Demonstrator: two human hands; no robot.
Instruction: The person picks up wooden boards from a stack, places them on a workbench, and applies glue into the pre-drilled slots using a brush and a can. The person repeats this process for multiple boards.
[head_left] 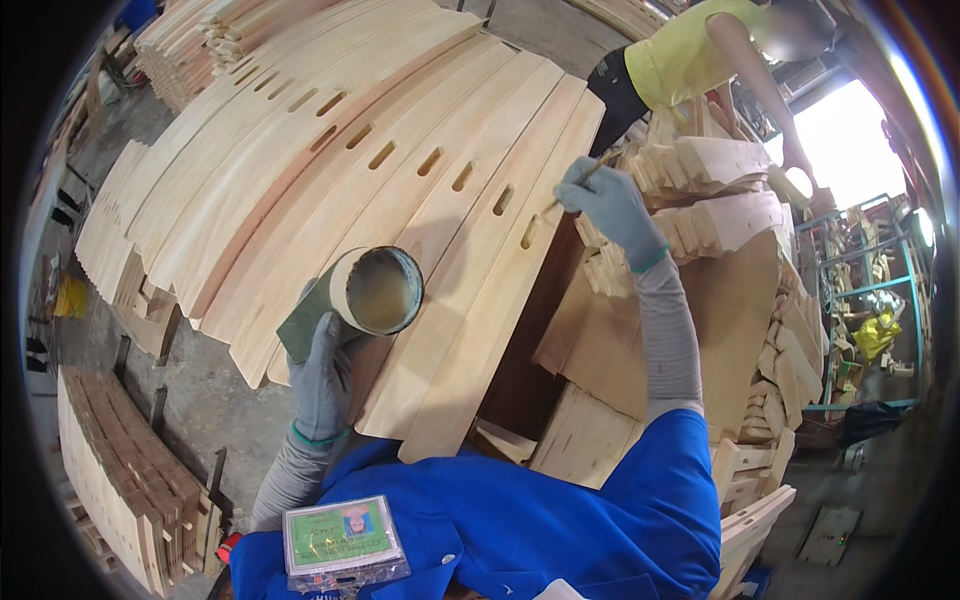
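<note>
Left hand [320, 385]: fingers wrapped around glue can [375, 292], tilted open toward worker | Right hand [612, 205]: fingers pinching thin brush [585, 178], tip at end slot [528, 231] of curved slotted boards [400, 190]

Pale, smooth, matt wooden slats [400, 190] fill the upper left. Both hands wear grey knitted cloth gloves (green cuffs). The tin [375, 290] holds glossy, yellowish glue. Blue cloth jacket [540, 520], lower centre.
</note>
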